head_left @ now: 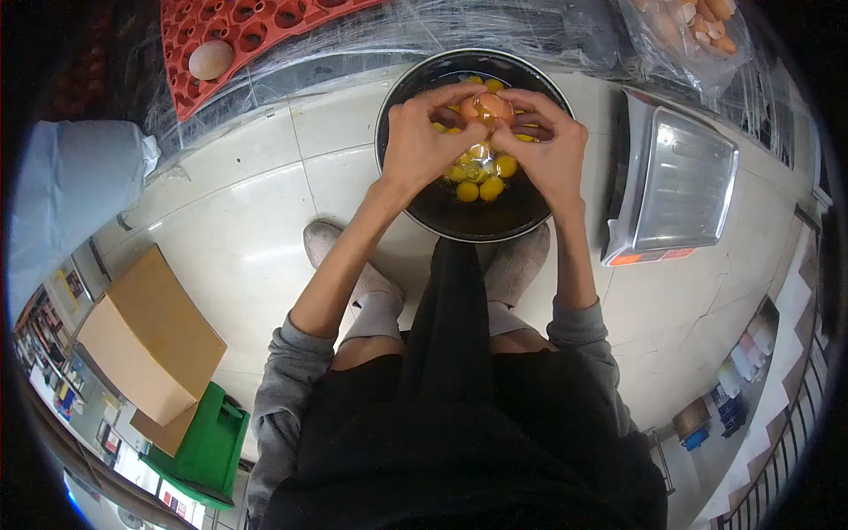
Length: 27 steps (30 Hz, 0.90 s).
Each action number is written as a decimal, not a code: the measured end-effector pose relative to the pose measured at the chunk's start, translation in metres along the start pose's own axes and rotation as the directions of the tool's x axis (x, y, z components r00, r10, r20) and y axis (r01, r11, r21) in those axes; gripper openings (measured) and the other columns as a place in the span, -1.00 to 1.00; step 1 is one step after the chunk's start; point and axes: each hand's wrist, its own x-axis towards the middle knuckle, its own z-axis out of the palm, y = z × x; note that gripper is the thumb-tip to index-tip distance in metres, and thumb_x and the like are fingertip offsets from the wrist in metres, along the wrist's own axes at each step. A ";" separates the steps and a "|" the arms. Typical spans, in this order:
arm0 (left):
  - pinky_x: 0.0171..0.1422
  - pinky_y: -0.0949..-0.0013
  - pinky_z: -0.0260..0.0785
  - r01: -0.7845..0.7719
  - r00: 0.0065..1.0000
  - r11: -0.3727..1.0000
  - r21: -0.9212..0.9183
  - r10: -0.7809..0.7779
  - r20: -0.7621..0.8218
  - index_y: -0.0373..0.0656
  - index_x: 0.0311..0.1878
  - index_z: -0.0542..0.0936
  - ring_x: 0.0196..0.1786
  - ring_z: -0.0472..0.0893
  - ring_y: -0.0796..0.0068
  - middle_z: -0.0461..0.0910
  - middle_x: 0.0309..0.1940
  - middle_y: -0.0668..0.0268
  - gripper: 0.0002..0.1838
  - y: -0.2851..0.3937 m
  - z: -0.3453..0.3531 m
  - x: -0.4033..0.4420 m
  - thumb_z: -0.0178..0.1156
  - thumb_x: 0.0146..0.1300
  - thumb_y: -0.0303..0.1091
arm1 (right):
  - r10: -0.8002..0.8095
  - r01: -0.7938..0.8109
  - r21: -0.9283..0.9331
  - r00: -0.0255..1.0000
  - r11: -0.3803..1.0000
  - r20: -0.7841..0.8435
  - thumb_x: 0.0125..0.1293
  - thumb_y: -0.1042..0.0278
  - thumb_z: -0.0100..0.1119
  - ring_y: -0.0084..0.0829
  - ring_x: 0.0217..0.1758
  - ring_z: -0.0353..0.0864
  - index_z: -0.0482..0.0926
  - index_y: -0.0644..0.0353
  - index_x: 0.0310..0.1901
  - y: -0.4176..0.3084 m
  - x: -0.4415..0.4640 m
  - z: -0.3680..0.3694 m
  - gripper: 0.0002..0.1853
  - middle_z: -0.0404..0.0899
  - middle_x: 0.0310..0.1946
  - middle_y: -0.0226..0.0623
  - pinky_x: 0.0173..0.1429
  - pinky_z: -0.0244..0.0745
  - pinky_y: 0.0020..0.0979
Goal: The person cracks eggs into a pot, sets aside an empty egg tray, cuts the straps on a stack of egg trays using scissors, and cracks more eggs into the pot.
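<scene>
Between my left hand (424, 137) and my right hand (548, 146) is a brown egg (488, 109), gripped from both sides with the thumbs meeting at its near face. Clear egg white seems to hang below the thumbs. Under the hands sits a round dark bowl (424, 199) with a pale rim, on the floor in front of my feet. Several yellow egg yolks (481, 181) lie in clear liquid inside it. Both hands are over the bowl, and the fingertips behind the egg are partly hidden.
A red egg tray (256, 44) at the upper left holds one whole egg (211, 60). At the upper right is a plastic bag of eggshells (698, 26). A metal-topped scale (680, 181) stands right of the bowl. Cardboard box (155, 336) and green crate (208, 446) are lower left.
</scene>
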 end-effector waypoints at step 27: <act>-0.11 0.36 0.50 -0.373 0.903 0.768 0.521 0.430 0.014 -0.09 0.04 0.53 -0.23 0.64 0.32 0.61 -0.27 0.21 -0.58 0.056 -0.045 -0.006 0.26 0.04 -0.51 | -0.335 0.242 -0.560 0.940 0.792 -0.068 -0.06 0.47 0.34 -0.29 -0.22 0.65 0.63 0.08 -0.13 -0.032 -0.011 -0.043 -0.64 0.62 -0.24 -0.24 -0.16 0.57 -0.39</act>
